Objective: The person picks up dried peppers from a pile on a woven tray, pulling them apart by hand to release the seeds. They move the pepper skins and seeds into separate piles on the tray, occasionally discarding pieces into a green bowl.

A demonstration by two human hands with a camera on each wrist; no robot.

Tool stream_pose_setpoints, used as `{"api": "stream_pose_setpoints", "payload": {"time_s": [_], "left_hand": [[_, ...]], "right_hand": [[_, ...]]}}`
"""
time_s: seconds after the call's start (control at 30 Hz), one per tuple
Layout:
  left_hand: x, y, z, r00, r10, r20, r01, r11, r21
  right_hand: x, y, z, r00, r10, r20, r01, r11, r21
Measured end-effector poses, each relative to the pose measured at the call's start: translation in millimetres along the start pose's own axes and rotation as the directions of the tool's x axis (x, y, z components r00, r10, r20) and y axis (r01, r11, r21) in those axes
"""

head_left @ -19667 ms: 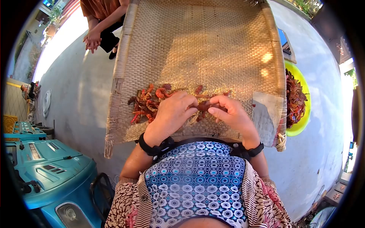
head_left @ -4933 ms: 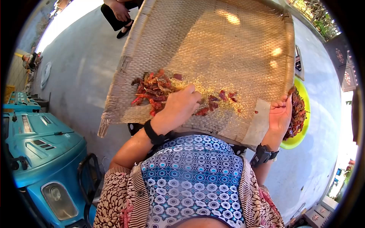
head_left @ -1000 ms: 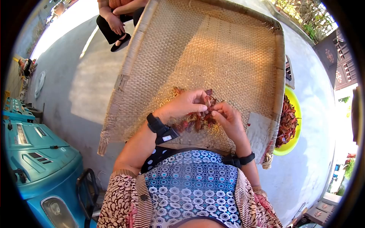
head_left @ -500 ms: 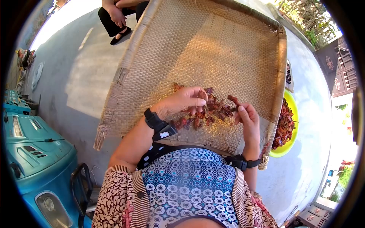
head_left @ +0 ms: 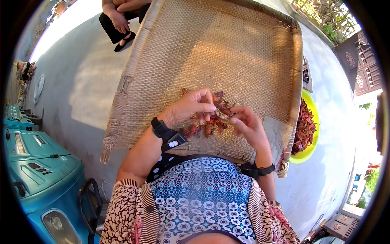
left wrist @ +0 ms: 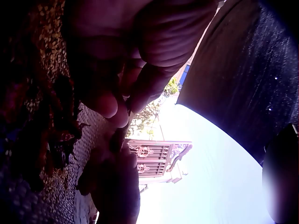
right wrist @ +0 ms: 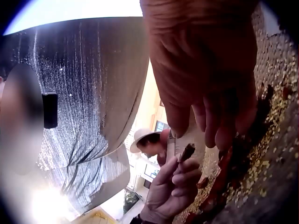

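My left hand [head_left: 189, 107] pinches a small brown piece of dried chili [right wrist: 188, 151] between thumb and fingertips, just over the woven mat tray. Close on its right is my right hand [head_left: 250, 124], fingers loosely bent, with nothing visible in its grasp. In the right wrist view its fingertips hang near the held piece. Dark red dried chilies [head_left: 208, 129] lie in a small heap below and between both hands, partly hidden by the left one. Yellow seeds [head_left: 232, 133] are scattered around them.
The woven tray [head_left: 243, 57] has raised rims and a grey patch [head_left: 273, 132] at its near right. Beyond its right edge stands a yellow-green basin [head_left: 310, 150] full of dried chilies. A seated person [head_left: 118, 20] is at the far left; a teal vehicle [head_left: 44, 171] stands near left.
Half a second ago my right hand held a dried chili farther right; it has come back beside the left hand, without that chili showing. Over the longer span, the chili heap shifted from the left to mid-tray.
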State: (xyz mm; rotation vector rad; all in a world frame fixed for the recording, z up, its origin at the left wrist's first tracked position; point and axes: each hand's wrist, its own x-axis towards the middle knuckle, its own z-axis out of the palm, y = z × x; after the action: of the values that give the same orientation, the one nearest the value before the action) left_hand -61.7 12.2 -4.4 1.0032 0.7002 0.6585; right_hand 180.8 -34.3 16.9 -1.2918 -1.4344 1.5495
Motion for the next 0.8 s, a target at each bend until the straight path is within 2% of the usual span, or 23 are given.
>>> {"api": "stream_pose_setpoints", "payload": {"time_s": [0.1,0.13,0.23,0.27,0.33,0.37,0.43,0.5,0.53,0.57,0.63,0.73,0.8], "left_hand": [[0,-1,-2,1.0,0.006,0.007,-0.006,1.0,0.01],[0,-2,-3,1.0,0.01,0.008,-0.01,1.0,0.013],[4,-6,-7,0.992,0.092,-0.087,-0.082,0.991,0.106],[4,-6,-7,0.964,0.168,-0.206,-0.111,0.959,0.261],[5,-6,-10,0.85,0.357,-0.388,-0.095,0.828,0.553],[6,-7,-15,0.795,0.456,-0.4,-0.071,0.724,0.686],[4,-11,-33,0.674,0.645,-0.36,0.026,0.466,0.884],[-2,-7,-40,0.699,0.589,-0.405,0.108,0.474,0.874],[-4,-6,-43,0.709,0.56,-0.428,0.148,0.475,0.867],[-6,-4,-45,0.727,0.537,-0.427,0.159,0.474,0.866],[-9,-2,-48,0.762,0.486,-0.427,0.185,0.47,0.863],[-18,4,-48,0.855,0.366,-0.367,0.247,0.334,0.91],[-18,6,-46,0.86,0.374,-0.347,0.23,0.324,0.918]], "right_hand": [[12,12,15,0.996,-0.045,0.08,0.047,0.999,-0.012],[12,9,15,0.996,-0.019,0.084,0.024,0.998,-0.053],[11,12,4,0.999,-0.031,-0.019,0.033,0.994,0.107],[10,15,-6,0.993,-0.04,-0.108,0.055,0.989,0.139],[4,18,-32,0.947,-0.034,-0.321,0.112,0.967,0.229],[0,19,-47,0.899,-0.012,-0.438,0.15,0.947,0.283],[-7,31,-88,0.824,-0.002,-0.566,0.302,0.848,0.436],[-17,36,-123,0.791,0.048,-0.61,0.458,0.616,0.642],[-22,47,-143,0.83,-0.101,-0.548,0.526,0.468,0.71],[-24,49,-153,0.815,-0.049,-0.577,0.553,0.361,0.751],[-28,36,-146,0.83,0.051,-0.556,0.516,0.309,0.799],[-19,43,-127,0.871,-0.035,-0.49,0.44,0.499,0.747],[-11,42,-106,0.894,-0.039,-0.446,0.357,0.662,0.659]]}}
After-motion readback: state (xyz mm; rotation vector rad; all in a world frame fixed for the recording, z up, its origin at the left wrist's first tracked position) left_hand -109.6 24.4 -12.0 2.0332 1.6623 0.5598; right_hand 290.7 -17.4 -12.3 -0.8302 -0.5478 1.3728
